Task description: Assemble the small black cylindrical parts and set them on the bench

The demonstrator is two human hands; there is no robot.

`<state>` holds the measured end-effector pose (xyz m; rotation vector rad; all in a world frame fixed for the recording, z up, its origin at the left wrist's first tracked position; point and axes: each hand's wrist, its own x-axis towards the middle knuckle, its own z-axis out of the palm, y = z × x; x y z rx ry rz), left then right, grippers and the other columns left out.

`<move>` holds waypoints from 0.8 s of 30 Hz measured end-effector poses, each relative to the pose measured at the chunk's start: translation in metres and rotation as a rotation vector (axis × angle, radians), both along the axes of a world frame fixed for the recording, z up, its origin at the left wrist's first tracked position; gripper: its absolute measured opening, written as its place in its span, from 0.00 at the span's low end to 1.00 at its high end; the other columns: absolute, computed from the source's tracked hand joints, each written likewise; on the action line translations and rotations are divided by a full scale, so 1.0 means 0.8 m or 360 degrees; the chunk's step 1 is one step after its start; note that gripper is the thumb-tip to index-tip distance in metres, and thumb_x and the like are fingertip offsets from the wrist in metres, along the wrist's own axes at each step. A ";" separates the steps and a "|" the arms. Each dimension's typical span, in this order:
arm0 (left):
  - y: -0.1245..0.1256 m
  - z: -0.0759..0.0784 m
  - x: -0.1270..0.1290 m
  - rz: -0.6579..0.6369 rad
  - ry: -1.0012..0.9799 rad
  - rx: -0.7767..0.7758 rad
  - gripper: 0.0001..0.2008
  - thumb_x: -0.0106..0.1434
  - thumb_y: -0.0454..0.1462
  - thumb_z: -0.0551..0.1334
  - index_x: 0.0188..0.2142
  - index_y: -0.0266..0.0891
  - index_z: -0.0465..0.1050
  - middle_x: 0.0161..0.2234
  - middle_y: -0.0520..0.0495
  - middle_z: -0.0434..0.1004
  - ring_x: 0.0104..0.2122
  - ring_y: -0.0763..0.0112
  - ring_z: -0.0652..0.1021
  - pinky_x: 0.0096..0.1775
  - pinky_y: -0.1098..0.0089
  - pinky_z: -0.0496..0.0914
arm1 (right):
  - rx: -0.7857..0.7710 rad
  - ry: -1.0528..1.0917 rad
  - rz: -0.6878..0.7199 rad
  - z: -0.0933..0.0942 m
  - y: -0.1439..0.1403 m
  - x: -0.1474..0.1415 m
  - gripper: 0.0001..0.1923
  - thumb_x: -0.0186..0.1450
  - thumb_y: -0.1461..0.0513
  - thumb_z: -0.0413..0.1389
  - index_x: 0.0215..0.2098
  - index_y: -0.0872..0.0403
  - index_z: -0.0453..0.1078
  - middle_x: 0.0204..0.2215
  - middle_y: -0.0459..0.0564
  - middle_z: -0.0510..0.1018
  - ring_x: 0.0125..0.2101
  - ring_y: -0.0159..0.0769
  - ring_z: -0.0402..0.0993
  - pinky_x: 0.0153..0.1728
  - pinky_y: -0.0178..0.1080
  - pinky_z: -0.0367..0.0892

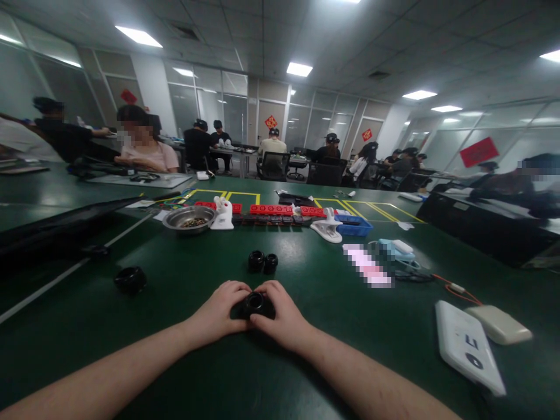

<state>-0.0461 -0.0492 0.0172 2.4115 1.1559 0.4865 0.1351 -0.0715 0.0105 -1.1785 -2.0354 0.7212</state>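
Observation:
Both my hands curve around a black, round, hollow part (pixel 255 301) with a ring-shaped opening facing up, close to the green tabletop. My left hand (pixel 221 309) has its fingers on the far left side of it. From the right, my right hand (pixel 280 312) closes on it with thumb and fingers. Whether it rests on the table or is held just above, I cannot tell. Just beyond stand two similar parts, a black hollow part (pixel 256 261) and a smaller black ring part (pixel 271 263), side by side. A larger black ring part (pixel 130 281) sits off to the left.
Across the table are a metal bowl (pixel 189 220) with small pieces, a white stand (pixel 223 214), red blocks (pixel 271 210) in a row, and a blue tray (pixel 355 226). At right lie a white device (pixel 469 347) and cables (pixel 413 275). Several people sit at tables beyond.

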 end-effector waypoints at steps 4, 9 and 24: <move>0.002 -0.004 -0.002 -0.0015 0.0003 -0.0005 0.18 0.50 0.42 0.64 0.41 0.42 0.69 0.44 0.47 0.66 0.45 0.60 0.66 0.47 0.61 0.62 | -0.0081 0.0048 -0.0035 -0.001 -0.002 -0.001 0.30 0.50 0.59 0.59 0.49 0.52 0.55 0.43 0.50 0.64 0.42 0.38 0.63 0.43 0.41 0.61; 0.001 -0.005 0.000 0.0009 -0.0001 0.0025 0.17 0.49 0.40 0.64 0.41 0.42 0.69 0.43 0.48 0.67 0.44 0.60 0.66 0.46 0.61 0.62 | -0.0009 -0.0038 -0.0084 -0.003 -0.001 -0.002 0.18 0.49 0.61 0.59 0.38 0.53 0.62 0.36 0.48 0.66 0.37 0.36 0.65 0.38 0.39 0.63; 0.001 -0.005 -0.001 -0.0023 -0.0014 0.0029 0.18 0.50 0.43 0.64 0.41 0.44 0.69 0.44 0.48 0.66 0.45 0.59 0.66 0.46 0.60 0.62 | 0.0033 0.0051 0.0112 0.001 0.001 0.002 0.19 0.52 0.66 0.55 0.43 0.53 0.62 0.40 0.49 0.67 0.40 0.36 0.65 0.42 0.39 0.61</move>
